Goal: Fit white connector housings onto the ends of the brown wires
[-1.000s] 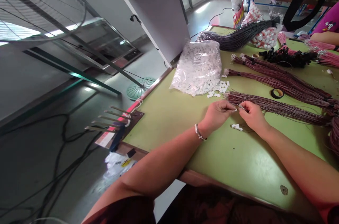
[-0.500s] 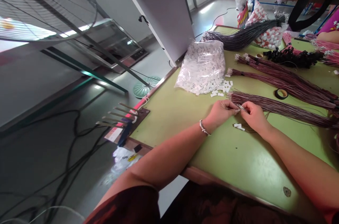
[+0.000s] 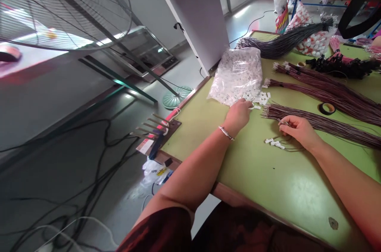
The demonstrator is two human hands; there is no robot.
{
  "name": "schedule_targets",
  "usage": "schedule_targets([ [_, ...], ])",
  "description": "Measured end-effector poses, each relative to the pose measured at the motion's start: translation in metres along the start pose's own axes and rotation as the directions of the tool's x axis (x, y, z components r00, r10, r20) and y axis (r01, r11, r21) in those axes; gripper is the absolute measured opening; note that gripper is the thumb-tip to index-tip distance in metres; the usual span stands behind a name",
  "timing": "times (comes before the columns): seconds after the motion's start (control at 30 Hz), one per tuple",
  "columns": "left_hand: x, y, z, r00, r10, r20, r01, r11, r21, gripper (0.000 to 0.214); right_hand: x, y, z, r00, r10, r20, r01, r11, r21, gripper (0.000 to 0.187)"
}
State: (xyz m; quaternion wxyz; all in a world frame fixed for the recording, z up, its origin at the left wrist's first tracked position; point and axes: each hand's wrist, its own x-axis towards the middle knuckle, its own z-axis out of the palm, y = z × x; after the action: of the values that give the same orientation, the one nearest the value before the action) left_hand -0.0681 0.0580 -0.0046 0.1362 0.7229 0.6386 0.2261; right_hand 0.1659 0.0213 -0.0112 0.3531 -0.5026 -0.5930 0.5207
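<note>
My left hand (image 3: pixel 238 116) is at the loose white connectors (image 3: pixel 264 98) by the mouth of a clear plastic bag (image 3: pixel 236 71). Its fingers are bent together and their tips are partly hidden, so what they hold cannot be made out. My right hand (image 3: pixel 297 129) is closed in a pinch on thin wires, whose ends stick out past the fingertips. Below it, a few white connectors (image 3: pixel 276 144) with brown wires attached lie on the green tabletop (image 3: pixel 253 156). A bundle of brown wires (image 3: pixel 315 123) stretches just behind the right hand.
A roll of black tape (image 3: pixel 327 108) lies between brown wire bundles. Farther back are a dark wire bundle (image 3: pixel 276 43), black parts (image 3: pixel 342 65) and a bag of red-and-white pieces (image 3: pixel 314 43). A pronged rack (image 3: pixel 160 131) sits at the left table edge; a fan (image 3: pixel 74 10) stands beyond.
My left hand has parted from the right and moved up-left to the loose connectors. My right hand keeps its pinch near the brown bundle. The view has shifted slightly left.
</note>
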Motion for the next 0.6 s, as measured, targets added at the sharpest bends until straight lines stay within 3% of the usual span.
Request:
schedule_targets([
  [0.23, -0.002, 0.003, 0.01, 0.992, 0.065, 0.11, -0.086, 0.975, 0.204, 0.034, 0.001, 0.0, -0.015, 0.983, 0.042, 0.178, -0.055, 0.996, 0.069, 0.031],
  [0.37, 0.0, 0.003, 0.001, 0.998, 0.028, 0.058, -0.037, 0.986, 0.161, 0.029, 0.0, -0.006, -0.014, 0.986, 0.041, 0.163, -0.051, 0.997, 0.059, 0.029],
  [0.43, -0.001, 0.005, -0.004, 1.0, -0.025, 0.002, 0.025, 1.0, -0.009, 0.024, -0.001, -0.009, -0.01, 0.991, 0.059, 0.118, -0.064, 0.997, 0.04, 0.027],
  [0.5, -0.004, 0.011, -0.005, 0.993, -0.106, 0.046, 0.115, 0.939, -0.324, 0.018, -0.001, -0.01, -0.005, 0.995, 0.077, 0.059, -0.079, 0.997, 0.024, 0.024],
  [0.6, -0.013, 0.024, -0.001, 0.947, -0.098, 0.305, 0.296, 0.632, -0.716, 0.016, -0.001, -0.009, 0.002, 0.995, 0.102, -0.013, -0.102, 0.995, 0.008, 0.022],
])
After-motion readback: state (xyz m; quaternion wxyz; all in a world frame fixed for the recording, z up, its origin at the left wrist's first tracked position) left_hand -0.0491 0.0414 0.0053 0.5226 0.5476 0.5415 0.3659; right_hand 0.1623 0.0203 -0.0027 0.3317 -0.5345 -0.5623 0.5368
